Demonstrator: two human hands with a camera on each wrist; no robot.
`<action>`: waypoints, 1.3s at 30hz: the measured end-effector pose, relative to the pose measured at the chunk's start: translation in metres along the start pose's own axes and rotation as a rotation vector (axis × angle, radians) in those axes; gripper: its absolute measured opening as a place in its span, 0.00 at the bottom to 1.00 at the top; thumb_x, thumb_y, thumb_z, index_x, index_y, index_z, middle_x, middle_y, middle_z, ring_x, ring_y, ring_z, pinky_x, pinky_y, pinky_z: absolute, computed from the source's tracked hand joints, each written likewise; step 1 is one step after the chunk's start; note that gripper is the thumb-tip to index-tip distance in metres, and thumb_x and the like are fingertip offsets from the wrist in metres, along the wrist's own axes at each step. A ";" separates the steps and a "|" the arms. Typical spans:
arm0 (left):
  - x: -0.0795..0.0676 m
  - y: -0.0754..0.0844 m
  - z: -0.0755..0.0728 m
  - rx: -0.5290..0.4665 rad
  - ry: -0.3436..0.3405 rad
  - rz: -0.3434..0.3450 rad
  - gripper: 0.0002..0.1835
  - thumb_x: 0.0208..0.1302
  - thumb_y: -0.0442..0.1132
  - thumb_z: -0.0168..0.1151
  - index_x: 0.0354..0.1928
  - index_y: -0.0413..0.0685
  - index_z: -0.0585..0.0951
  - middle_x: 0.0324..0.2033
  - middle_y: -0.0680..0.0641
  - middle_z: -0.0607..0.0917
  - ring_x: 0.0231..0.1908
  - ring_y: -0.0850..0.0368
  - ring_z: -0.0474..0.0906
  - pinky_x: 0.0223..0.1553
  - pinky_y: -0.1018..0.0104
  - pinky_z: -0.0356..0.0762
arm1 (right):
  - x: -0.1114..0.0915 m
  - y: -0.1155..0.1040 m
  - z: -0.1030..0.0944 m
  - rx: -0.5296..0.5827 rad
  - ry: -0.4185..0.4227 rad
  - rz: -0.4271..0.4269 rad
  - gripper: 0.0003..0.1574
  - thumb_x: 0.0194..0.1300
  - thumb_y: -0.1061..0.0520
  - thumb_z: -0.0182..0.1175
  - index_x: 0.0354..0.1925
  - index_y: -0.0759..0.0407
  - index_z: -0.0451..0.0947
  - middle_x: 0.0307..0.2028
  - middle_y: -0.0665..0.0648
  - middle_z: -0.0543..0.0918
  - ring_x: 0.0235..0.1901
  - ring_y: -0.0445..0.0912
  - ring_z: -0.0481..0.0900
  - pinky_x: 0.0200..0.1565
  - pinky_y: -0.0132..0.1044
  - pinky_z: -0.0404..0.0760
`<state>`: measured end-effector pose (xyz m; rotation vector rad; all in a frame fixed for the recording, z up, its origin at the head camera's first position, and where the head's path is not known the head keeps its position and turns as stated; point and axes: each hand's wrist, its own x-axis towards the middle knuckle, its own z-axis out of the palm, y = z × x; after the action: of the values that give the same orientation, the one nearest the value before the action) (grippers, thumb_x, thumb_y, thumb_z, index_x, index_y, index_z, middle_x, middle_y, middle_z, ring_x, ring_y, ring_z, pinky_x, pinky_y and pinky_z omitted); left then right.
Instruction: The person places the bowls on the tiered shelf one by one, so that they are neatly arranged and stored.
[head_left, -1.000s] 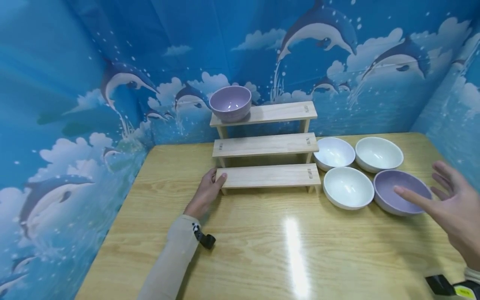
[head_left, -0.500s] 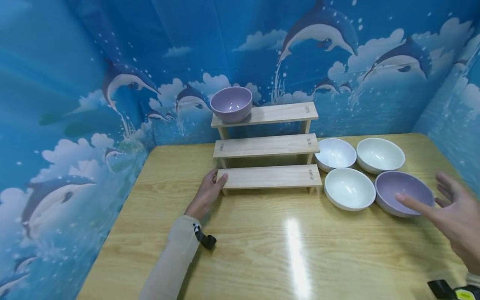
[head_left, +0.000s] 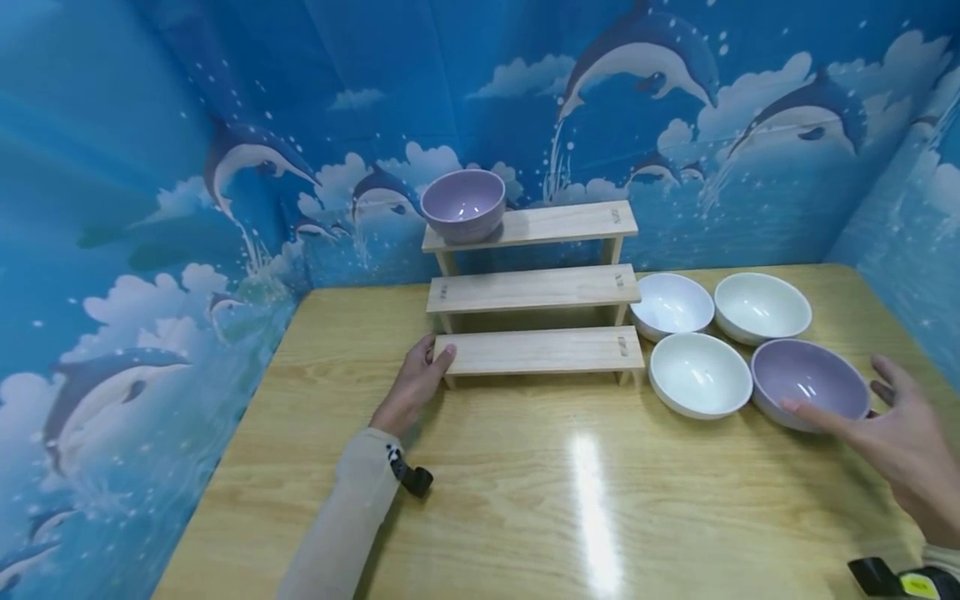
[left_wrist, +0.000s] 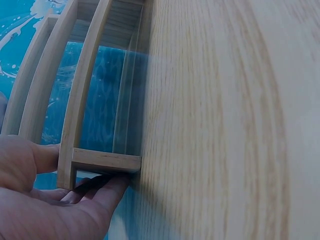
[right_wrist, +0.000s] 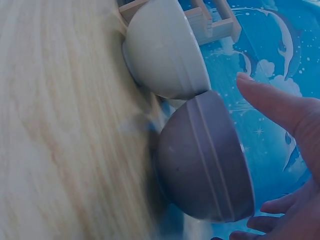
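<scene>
My left hand (head_left: pixel 411 383) holds the left end of the bottom step of a three-tier wooden display stand (head_left: pixel 536 352), thumb on top. In the left wrist view, fingers wrap behind the end leg (left_wrist: pixel 107 160). My right hand (head_left: pixel 903 437) is at the right side of a purple bowl (head_left: pixel 825 379), its fingers spread. The thumb overlaps the bowl's near rim in the head view. From the right wrist, thumb and fingers show apart around the upright purple bowl (right_wrist: pixel 200 165), just off its rim. Another purple bowl (head_left: pixel 462 223) stands on the left end of the top step.
Left of the near purple bowl sits a white bowl (head_left: pixel 700 387), close against it. Behind are a second white bowl (head_left: pixel 760 321) and a pale bowl (head_left: pixel 670 312), beside the stand's right end. Dolphin-print cloth (head_left: pixel 450 83) walls the back and sides of the wooden table (head_left: pixel 487 517).
My right hand has come slightly left and closer to the purple bowl, the thumb dipping over its near rim. The left hand has kept its hold on the stand.
</scene>
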<state>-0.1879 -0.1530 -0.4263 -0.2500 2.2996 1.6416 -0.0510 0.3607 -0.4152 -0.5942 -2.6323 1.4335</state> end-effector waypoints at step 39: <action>0.000 -0.001 -0.001 -0.016 -0.032 0.063 0.35 0.79 0.53 0.49 0.80 0.50 0.54 0.73 0.42 0.67 0.72 0.47 0.64 0.74 0.47 0.58 | 0.007 0.013 0.014 -0.071 0.040 0.004 0.80 0.51 0.48 0.81 0.81 0.60 0.35 0.75 0.77 0.50 0.64 0.69 0.56 0.57 0.35 0.65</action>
<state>-0.1880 -0.1542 -0.4266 -0.1551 2.2934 1.6822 -0.0570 0.3581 -0.4341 -0.6293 -2.6621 1.3193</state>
